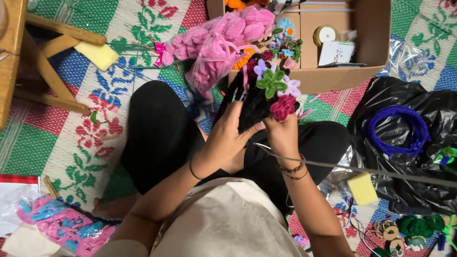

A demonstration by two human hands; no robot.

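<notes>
The black pipe-cleaner bundle (252,107), topped with small fuzzy flowers (276,90), sits over my lap, above my crossed legs. My left hand (227,138) wraps its side, fingers curled closed on it. My right hand (282,133) pinches the red flower (283,107) at its edge. Beyond stands a cardboard box (342,78) on the woven mat (71,143); a pink pipe-cleaner bag (214,43) leans at its left corner.

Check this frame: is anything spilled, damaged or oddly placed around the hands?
Nothing looks damaged. Both hands, left and right, hold a black fuzzy bundle topped with pipe-cleaner flowers. Craft supplies lie scattered over the mat, and a yellow sponge sits loose beside black plastic.
</notes>
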